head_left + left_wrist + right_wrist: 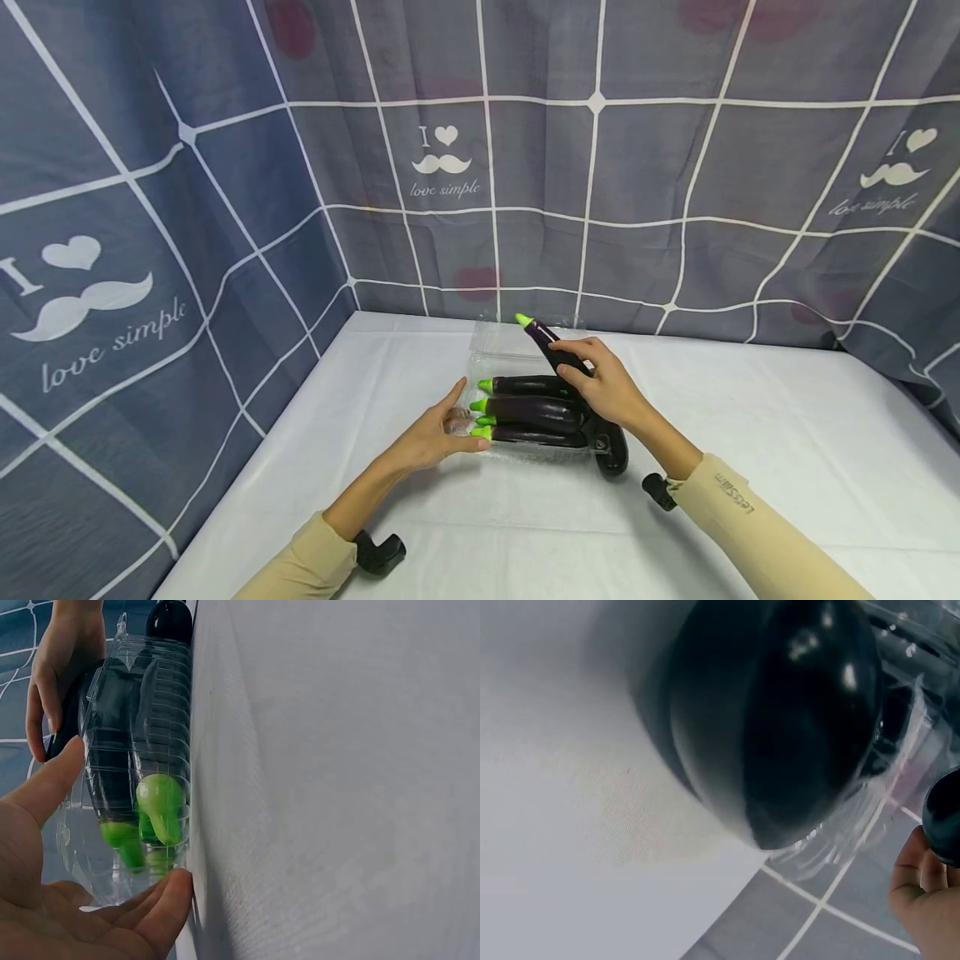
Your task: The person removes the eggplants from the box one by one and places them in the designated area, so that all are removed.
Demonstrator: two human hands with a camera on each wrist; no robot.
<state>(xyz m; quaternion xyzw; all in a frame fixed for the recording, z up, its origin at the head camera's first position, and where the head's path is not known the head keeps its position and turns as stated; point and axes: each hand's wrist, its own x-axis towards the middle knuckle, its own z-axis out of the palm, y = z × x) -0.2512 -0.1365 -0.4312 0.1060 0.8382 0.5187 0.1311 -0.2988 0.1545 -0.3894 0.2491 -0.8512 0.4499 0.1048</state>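
A clear plastic clamshell container (75,836) lies on the table with its lid (506,339) raised at the back. Several dark eggplants (536,408) with bright green stems lie side by side in it, stems to the left. My left hand (427,437) holds the container's left end, thumb in front and fingers behind. Above the right part of the container, my right hand (607,383) grips another eggplant (543,337), tilted with its stem up and left. A rounded dark eggplant end (613,462) sticks out at the container's right front; my hand hides where it leads.
White cloth covers the table (750,433). A grey patterned curtain (540,167) hangs behind the table and along its left side. Black wrist devices (380,554) sit at both sleeve cuffs.
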